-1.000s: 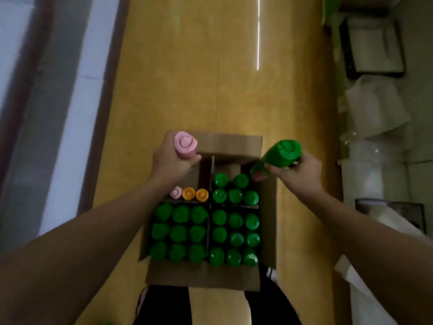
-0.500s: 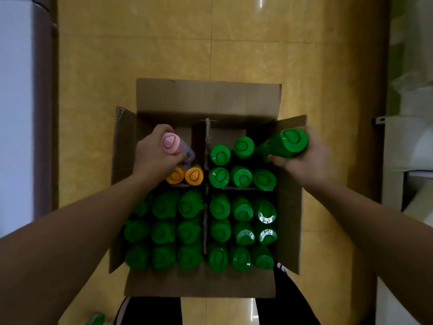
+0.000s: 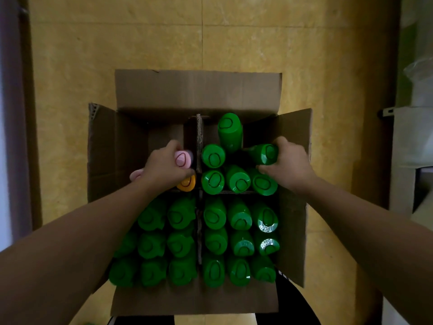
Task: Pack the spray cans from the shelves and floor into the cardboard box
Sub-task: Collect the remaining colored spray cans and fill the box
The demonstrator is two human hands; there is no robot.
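Head view: your left hand (image 3: pixel 164 168) gripped a pink-capped can (image 3: pixel 183 158) in the far-left compartment of the cardboard box (image 3: pixel 199 90), likely seating it upright; your right hand (image 3: pixel 289 165) clasped a green can (image 3: pixel 264 154) by the right edge, likely filling that row.

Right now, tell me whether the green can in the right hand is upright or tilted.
Tilted: the green can, gripped by the right hand, leans with its cap toward the cardboard box's right wall.
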